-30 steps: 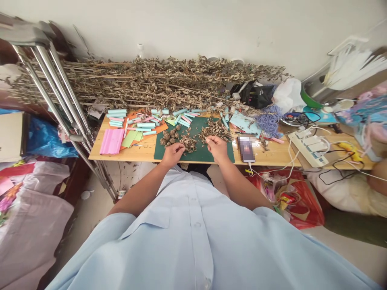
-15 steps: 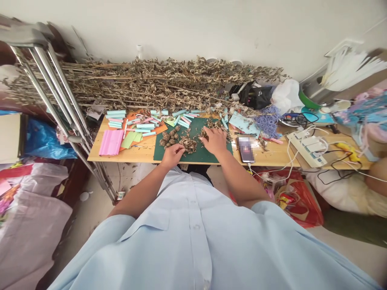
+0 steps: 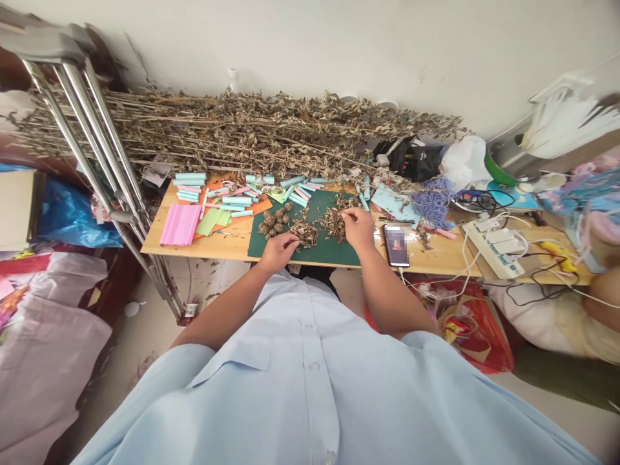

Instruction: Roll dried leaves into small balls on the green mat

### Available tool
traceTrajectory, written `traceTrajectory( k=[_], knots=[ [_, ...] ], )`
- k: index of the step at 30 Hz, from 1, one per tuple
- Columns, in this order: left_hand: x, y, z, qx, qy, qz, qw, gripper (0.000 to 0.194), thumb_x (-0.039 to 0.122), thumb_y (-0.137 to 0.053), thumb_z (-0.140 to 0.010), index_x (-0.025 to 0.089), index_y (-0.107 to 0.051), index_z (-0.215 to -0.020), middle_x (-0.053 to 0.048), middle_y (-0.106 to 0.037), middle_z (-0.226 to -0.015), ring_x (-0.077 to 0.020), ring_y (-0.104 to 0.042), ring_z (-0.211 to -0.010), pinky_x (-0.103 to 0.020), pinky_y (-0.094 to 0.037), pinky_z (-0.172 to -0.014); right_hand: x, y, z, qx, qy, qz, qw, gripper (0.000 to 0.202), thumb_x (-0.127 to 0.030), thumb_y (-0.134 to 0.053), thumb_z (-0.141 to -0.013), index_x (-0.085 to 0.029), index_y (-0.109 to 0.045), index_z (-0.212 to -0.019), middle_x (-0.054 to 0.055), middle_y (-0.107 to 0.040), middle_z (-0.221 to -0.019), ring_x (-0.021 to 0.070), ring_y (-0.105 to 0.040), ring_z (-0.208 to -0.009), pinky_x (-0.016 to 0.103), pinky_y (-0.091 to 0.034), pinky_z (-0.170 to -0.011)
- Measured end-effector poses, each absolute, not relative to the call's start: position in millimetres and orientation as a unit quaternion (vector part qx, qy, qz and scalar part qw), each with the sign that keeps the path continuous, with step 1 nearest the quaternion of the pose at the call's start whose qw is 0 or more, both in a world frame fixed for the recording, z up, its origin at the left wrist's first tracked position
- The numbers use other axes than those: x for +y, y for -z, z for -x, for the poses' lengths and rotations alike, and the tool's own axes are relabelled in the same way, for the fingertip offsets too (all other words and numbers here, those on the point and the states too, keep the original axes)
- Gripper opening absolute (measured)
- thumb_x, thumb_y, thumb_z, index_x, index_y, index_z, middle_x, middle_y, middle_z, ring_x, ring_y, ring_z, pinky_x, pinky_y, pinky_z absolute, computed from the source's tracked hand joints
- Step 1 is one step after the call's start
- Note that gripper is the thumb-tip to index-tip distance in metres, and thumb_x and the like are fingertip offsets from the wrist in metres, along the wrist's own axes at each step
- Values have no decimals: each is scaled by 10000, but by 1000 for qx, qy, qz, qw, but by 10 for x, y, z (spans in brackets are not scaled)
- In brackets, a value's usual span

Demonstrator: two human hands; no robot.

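My left hand (image 3: 279, 252) rests at the front edge of a green cutting mat (image 3: 317, 254), its fingers pinched together beside a small heap of crumbled dried leaves (image 3: 305, 233). What the pinch holds, if anything, is too small to make out. On the mat's right side my right hand (image 3: 359, 227) is closed, thumb and fingertips together at a second pile of dried leaves (image 3: 333, 223); a bit of leaf seems to be in them. Several brown balls of leaf (image 3: 274, 223) sit clustered at the mat's left.
Long dried stalks (image 3: 242, 129) lie along the wall. Blue and pink paper rolls (image 3: 237, 201) and pink paper (image 3: 179, 225) are left of the mat. A phone (image 3: 396, 245), purple cord (image 3: 433, 201) and a power strip (image 3: 494, 244) lie to the right. Metal crutches (image 3: 99, 145) lean at left.
My right hand has gone from lying spread over the right-hand leaf pile to a pinch at that pile, slightly further right. My left hand stays nearly still. The view has shifted slightly.
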State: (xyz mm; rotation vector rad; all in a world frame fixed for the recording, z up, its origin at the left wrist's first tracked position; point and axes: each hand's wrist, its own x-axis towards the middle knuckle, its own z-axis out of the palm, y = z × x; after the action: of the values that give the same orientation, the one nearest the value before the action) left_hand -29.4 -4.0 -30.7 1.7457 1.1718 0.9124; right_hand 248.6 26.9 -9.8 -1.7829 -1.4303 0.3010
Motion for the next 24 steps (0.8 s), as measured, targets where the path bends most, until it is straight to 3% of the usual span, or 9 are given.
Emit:
traceTrajectory(
  k=[6,10,13,16,18,21,24],
  knots=[
    [-19,327,327,456,-373,-698,407,231,361,-597,-909,181,-740,-931,-44,-726,-872,-164,-637,-794,-283,-499,-755,192,54,-2482,-456,-189,667,558,282,-433,-654,-818,-184,-723,-931,48,-724,-885,203,-639,-805,361,-524,-804],
    [-30,298,245,468,-402,-641,458,229,367,-654,-877,158,-732,-926,-49,-714,-829,-148,-629,-720,-278,-518,-696,-7,-26,-2264,-472,-226,625,579,268,-441,-696,-804,-196,-720,-911,38,-722,-869,182,-630,-768,342,-536,-765],
    [-52,232,80,419,-427,-556,577,424,377,-711,-845,150,-672,-1201,-67,-728,-942,-118,-641,-640,-263,-531,-623,-159,-77,-2016,-507,-258,598,564,253,-451,-703,-814,-212,-719,-897,44,-734,-902,184,-642,-778,346,-549,-762],
    [-52,148,-84,368,-445,-515,634,607,350,-800,-774,177,-600,-1321,-117,-704,-1168,-148,-713,-773,-206,-499,-552,-249,-86,-1792,-537,-285,569,554,243,-458,-690,-833,-219,-707,-877,54,-738,-953,199,-667,-854,359,-562,-808],
    [-43,98,-144,364,-463,-489,644,555,341,-824,-750,156,-632,-1237,-105,-725,-1076,-156,-715,-751,-193,-474,-501,-275,-67,-1694,-552,-299,556,545,237,-456,-680,-846,-222,-701,-873,55,-735,-959,205,-673,-888,365,-562,-836],
    [-28,61,-148,371,-481,-458,649,334,348,-798,-782,129,-664,-996,-45,-705,-773,-158,-703,-696,-193,-462,-479,-278,-17,-1637,-561,-318,550,530,239,-457,-673,-856,-221,-697,-884,51,-731,-959,201,-671,-880,362,-557,-841],
    [-9,76,-103,379,-489,-439,652,288,334,-807,-768,131,-648,-896,-13,-668,-668,-135,-672,-615,-197,-453,-458,-251,26,-1646,-546,-334,560,526,253,-463,-676,-847,-214,-697,-892,47,-728,-913,196,-660,-828,353,-551,-811]
  ],
)
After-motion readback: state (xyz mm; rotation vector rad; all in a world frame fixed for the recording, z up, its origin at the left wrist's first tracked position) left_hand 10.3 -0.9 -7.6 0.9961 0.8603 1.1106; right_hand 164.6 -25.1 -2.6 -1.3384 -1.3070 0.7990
